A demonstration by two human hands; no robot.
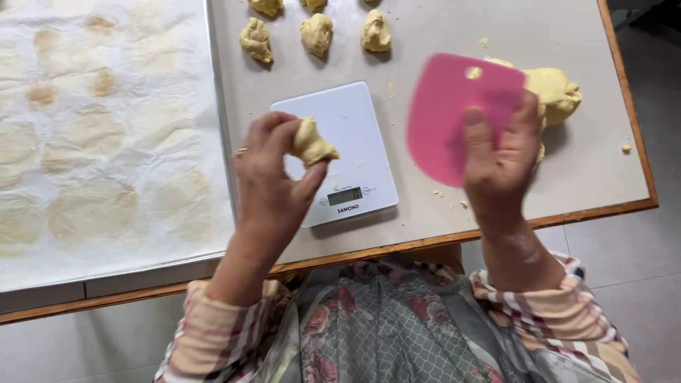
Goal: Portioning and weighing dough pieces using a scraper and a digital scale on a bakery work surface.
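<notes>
Left hand (273, 177) pinches a dough lump (312, 144); right hand (500, 159) holds a pink scraper (443, 117).
Lump hangs over the scale (355, 128), seemingly for weighing; dough mass (557, 92) lies beyond the scraper, portions (316, 34) farther off.

A pale dough lump (313, 143) pinched above the scale; pink scraper (454, 113) held upright.

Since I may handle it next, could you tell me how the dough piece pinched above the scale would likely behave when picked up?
The dough piece looks soft: its lumpy surface suggests it dents under the left hand. It is probably light, being held by fingertips alone. Its irregular shape makes rolling unlikely.
</notes>
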